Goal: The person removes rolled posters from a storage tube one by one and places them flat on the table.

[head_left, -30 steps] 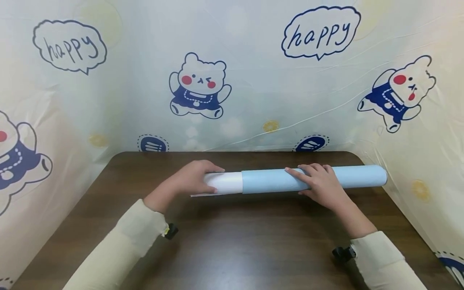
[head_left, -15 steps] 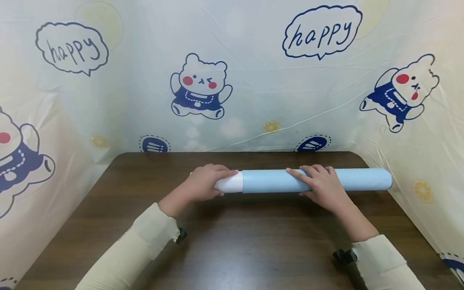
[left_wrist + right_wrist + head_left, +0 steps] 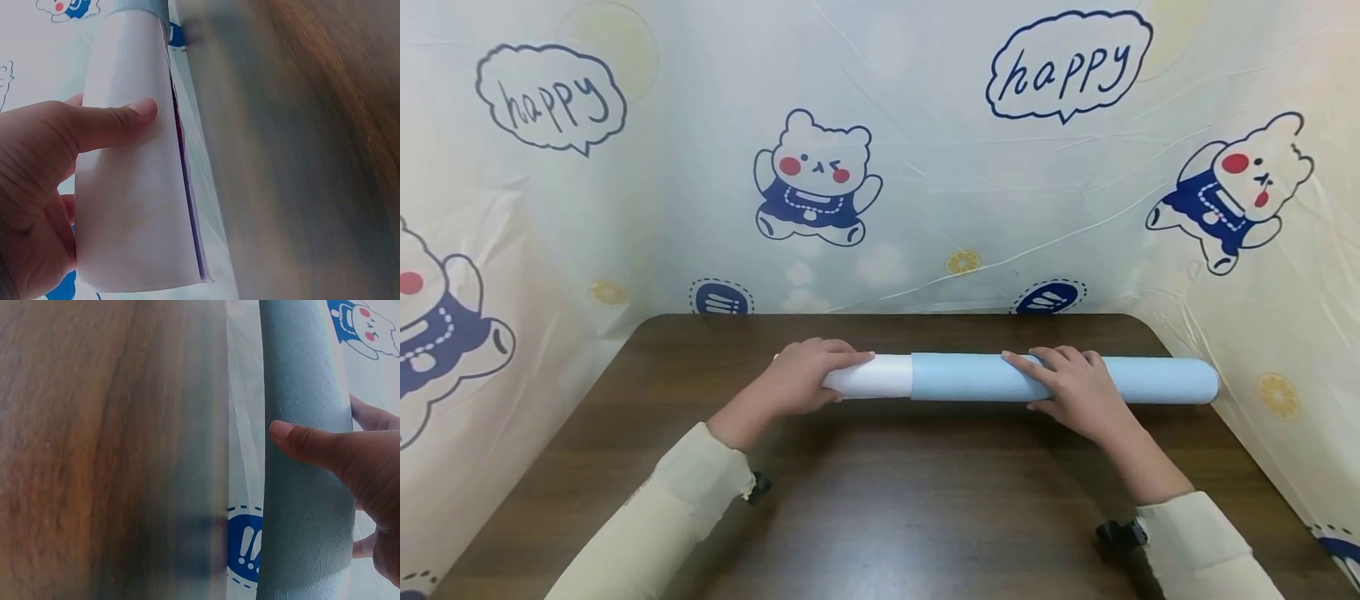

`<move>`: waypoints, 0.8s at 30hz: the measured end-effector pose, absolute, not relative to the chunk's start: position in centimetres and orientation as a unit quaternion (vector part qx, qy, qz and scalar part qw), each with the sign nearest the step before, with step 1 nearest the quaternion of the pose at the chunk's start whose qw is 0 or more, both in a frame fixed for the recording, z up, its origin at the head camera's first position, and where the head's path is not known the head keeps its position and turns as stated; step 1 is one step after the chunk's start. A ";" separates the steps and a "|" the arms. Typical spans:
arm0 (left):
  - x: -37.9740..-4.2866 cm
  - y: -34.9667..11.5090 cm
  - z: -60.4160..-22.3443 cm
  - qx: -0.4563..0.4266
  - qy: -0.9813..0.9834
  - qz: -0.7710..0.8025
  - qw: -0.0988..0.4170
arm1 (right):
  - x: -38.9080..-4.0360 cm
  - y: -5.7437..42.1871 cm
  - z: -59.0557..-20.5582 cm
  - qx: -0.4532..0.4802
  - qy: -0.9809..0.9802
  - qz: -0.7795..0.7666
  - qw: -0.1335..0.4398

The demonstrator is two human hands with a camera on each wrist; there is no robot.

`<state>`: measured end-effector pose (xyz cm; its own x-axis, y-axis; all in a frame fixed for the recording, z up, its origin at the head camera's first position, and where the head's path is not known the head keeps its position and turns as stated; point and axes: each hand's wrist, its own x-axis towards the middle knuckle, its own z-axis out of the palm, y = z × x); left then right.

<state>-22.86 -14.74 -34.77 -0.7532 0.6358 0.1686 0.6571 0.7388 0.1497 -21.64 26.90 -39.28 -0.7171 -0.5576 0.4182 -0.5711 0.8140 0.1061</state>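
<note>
A long light-blue tube [image 3: 962, 377] lies crosswise in the head view, with a white paper roll [image 3: 880, 377] sticking out of its left end. My left hand [image 3: 793, 377] grips the roll, hiding part of its outer end. In the left wrist view the thumb presses across the roll [image 3: 134, 206], whose lengthwise edge stands slightly apart, showing a dark purple line. My right hand [image 3: 1078, 392] holds the tube right of its middle. The right wrist view shows that thumb across the tube's creased surface [image 3: 306, 506], with fingers partly hidden behind it.
Beneath the hands is a dark brown wooden table [image 3: 925, 500]. A pale curtain [image 3: 917, 167] printed with bears and "happy" bubbles stands behind it and at both sides. Small black devices sit at the left cuff [image 3: 758, 487] and right cuff [image 3: 1122, 535].
The left hand first shifted right along the roll, then back left. More of the white roll now shows outside the tube. The right hand and tube have moved slightly right.
</note>
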 end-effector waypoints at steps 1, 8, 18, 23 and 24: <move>-22.9 -15.0 -34.8 -0.347 -0.931 -0.100 0.056 | -21.6 27.0 -39.3 0.304 -0.926 0.016 0.221; -23.0 -16.4 -35.3 -0.340 -0.933 -0.093 0.072 | -21.3 27.1 -39.2 0.299 -0.928 0.014 0.222; -22.4 -14.4 -35.9 -0.336 -0.934 -0.031 0.120 | -21.1 25.8 -39.4 0.301 -0.922 0.012 0.243; -22.4 -13.4 -36.1 -0.343 -0.932 -0.025 0.115 | -21.0 25.2 -39.2 0.309 -0.917 0.010 0.252; -22.4 -13.3 -36.2 -0.342 -0.933 -0.024 0.111 | -21.0 25.1 -39.2 0.311 -0.916 0.010 0.253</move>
